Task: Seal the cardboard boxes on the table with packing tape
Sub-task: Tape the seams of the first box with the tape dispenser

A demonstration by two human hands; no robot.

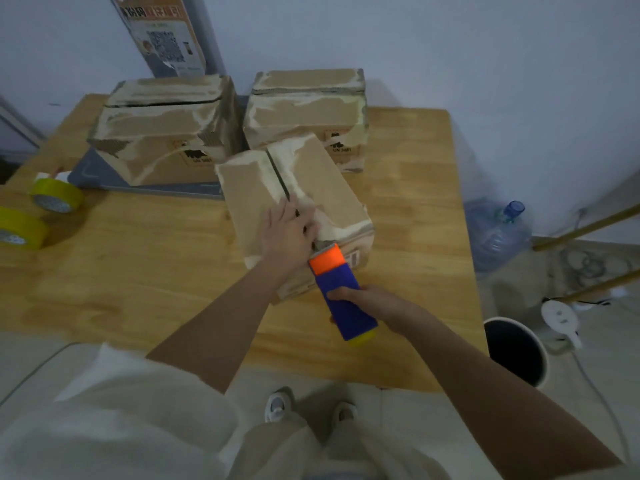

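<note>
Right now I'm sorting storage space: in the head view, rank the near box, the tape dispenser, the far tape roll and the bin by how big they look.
1. Near box
2. Bin, partly cut off by the table, so unsure
3. Tape dispenser
4. Far tape roll

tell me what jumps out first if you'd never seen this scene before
The blue and orange tape dispenser stands out, gripped by the right hand with its orange end at the near edge of the nearest cardboard box, while the left hand presses on that box's top seam. Two yellow tape rolls sit at the table's left edge.
</note>
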